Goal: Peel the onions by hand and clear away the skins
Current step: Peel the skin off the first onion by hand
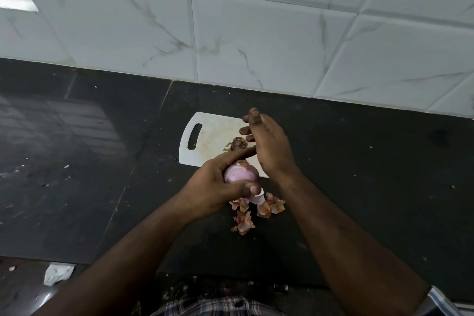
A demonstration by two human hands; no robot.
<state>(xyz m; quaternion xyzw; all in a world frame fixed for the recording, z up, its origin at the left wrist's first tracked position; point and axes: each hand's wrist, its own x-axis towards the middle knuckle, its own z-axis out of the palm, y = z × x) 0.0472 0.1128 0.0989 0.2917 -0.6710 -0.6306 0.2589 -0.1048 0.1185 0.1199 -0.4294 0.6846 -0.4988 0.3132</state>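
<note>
Black polished stone forms the worktop (77, 161), flecked with pale crumbs and catching a dull reflection at its far left. Behind it rises a wall of white marble-veined tiles (256, 33), running the whole width of the view. At the lower left, near the front edge, lies a crumpled scrap of white paper (57, 274).

Toward the middle sits a white plastic cutting board (205, 136) with a slot handle at its left end; its surface is stained brownish. On the board, just beyond the hands, rests a small brown clump that looks like an unpeeled onion or a wad of skin (237, 145); which of the two is unclear.

The left hand (215, 187) reaches in from the lower left and is closed around a pale pink, mostly peeled onion (239, 174), fingers wrapped over the top and thumb pressed against its near side. It holds the onion above the near edge of the board. Directly below, on the bare worktop, a heap of dry orange-brown onion skins (254, 213) is scattered.

The right hand (269, 146) comes in from the lower right, palm turned leftward, fingers loosely spread and gripping nothing, its heel close to the onion. A checked shirt (218, 306) shows at the bottom edge.
</note>
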